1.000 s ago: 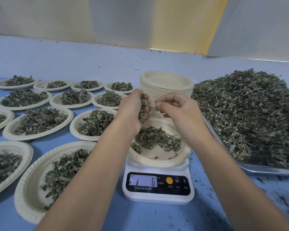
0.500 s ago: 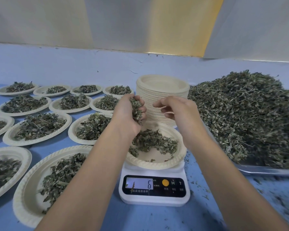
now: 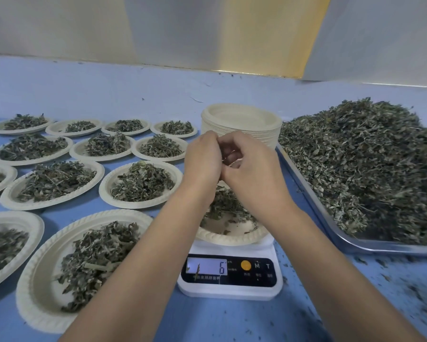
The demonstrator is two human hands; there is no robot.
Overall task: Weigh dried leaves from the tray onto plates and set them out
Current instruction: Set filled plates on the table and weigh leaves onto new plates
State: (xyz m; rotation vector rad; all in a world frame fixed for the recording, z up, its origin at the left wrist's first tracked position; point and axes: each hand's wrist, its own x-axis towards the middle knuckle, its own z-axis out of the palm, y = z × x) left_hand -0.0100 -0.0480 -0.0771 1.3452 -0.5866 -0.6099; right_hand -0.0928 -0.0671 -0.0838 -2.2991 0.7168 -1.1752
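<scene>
The lit display [image 3: 206, 267] of the small white digital kitchen scale [image 3: 228, 291] in front of me reads 6. Its black panel [image 3: 253, 280] shows the letters M and T. The smaller print is too blurred to read.

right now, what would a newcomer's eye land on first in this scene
The big heap of dried leaves fills the metal tray on the right. In the middle, the left hand and right hand meet, fingers curled, above a plate of leaves on the white scale, whose display reads 6. To the left, rows of filled plates cover the blue table, with a stack of empty plates behind the hands.
</scene>
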